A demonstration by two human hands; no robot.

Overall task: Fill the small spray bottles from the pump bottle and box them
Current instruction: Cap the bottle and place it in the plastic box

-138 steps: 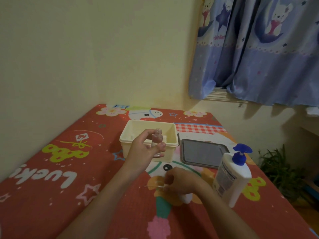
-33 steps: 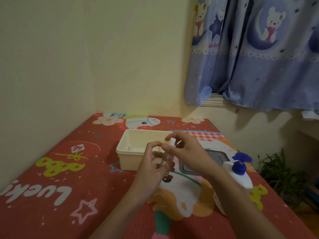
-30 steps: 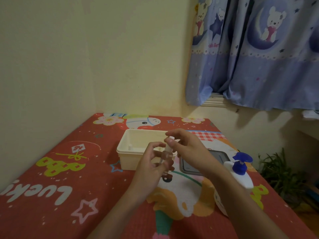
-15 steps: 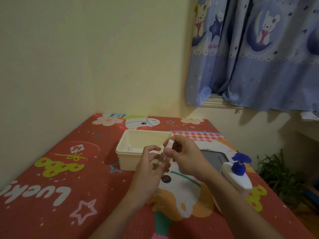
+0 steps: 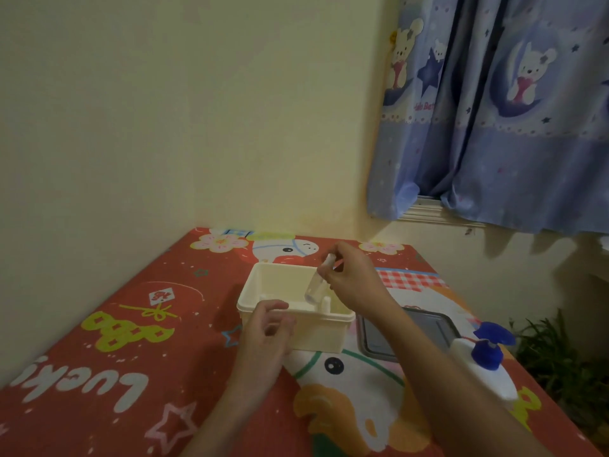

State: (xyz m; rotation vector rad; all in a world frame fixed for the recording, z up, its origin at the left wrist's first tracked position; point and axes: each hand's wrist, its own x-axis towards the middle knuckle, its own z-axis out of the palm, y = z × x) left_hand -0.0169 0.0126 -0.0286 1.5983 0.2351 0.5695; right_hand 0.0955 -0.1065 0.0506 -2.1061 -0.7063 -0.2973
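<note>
Boxing is in hand. On the mat (image 5: 99,374) the box (image 5: 316,328) is overhung by the right hand (image 5: 354,280), in which a spray bottle (image 5: 317,282) is pinched, tilted. The left hand (image 5: 265,338) is held loosely curled, empty. Next, lowering and release are called for.

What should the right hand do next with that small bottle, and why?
Probably lower it and let go inside the cream box. The right hand pinches the capped small spray bottle, tilted, its base already over the box opening, and the left hand has released it.
</note>
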